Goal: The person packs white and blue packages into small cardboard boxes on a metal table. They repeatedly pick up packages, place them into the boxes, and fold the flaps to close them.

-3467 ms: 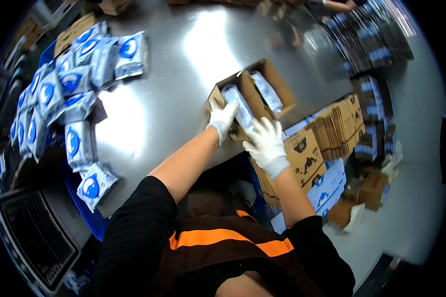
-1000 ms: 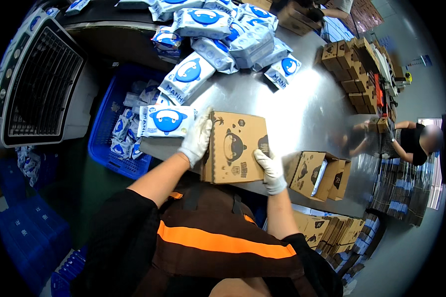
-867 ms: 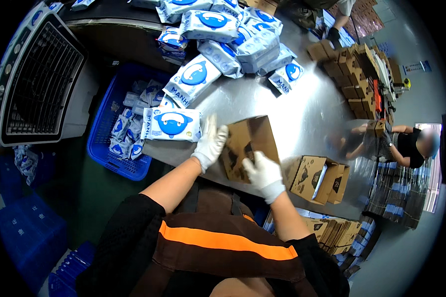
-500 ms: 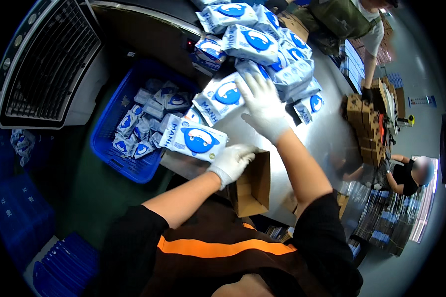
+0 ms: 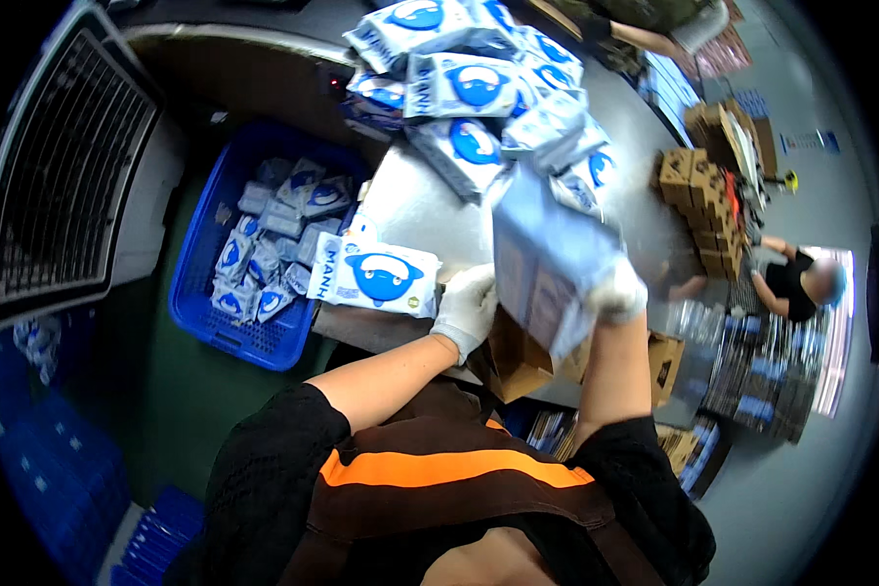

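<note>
My right hand [image 5: 617,293], in a white glove, grips a blue-and-white soft pack of wipes [image 5: 547,256]. The pack is tilted and smeared by motion, above an open cardboard box [image 5: 520,366]. At the box's left edge is my gloved left hand [image 5: 467,305], its fingers closed on the cardboard; the fingertips are partly hidden. Just left of that hand, another wipes pack [image 5: 376,276] lies face up near the table edge. A heap of similar packs [image 5: 474,88] covers the far part of the metal table [image 5: 410,210].
A blue plastic basket [image 5: 200,317] with several packs stands at the left, beside a grey-white air cooler [image 5: 73,186]. Stacked brown boxes [image 5: 693,195] stand to the right. One co-worker reaches in at the top; another person [image 5: 801,285] is farther right.
My right hand has taken a wipes pack from the near side of the heap and brought it toward me, above the box. My left hand stays at the box.
</note>
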Demonstrator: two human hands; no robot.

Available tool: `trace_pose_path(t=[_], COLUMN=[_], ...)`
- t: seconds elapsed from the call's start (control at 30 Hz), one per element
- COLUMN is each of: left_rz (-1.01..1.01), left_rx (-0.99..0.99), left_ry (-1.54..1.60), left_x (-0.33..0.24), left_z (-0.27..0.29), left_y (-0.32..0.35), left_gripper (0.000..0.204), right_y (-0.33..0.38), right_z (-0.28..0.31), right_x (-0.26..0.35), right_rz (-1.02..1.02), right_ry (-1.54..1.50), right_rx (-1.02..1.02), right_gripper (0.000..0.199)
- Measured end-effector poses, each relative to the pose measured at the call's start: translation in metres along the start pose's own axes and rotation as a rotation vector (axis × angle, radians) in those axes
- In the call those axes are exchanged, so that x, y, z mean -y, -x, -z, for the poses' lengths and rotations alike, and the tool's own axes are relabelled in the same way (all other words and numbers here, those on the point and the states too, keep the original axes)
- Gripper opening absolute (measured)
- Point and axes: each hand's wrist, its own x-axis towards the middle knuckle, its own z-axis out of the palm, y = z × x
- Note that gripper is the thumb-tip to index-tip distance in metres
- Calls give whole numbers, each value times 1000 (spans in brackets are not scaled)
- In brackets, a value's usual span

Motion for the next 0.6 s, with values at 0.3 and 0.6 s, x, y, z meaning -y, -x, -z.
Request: trace_pose_path(t=[0.3, 0.6], left_rz=[285, 326], left_rx=[70, 252], left_ry=[160, -92], left_x=[1, 8], left_z=[-64, -126], left_y=[-1, 82], left_gripper=[47, 111], right_y=[168, 217], right_z=[-51, -44], right_x=[-116, -122], right_rz=[-468, -398], right_ry=[583, 830], right_rx=[-572, -482], right_gripper=[66, 48])
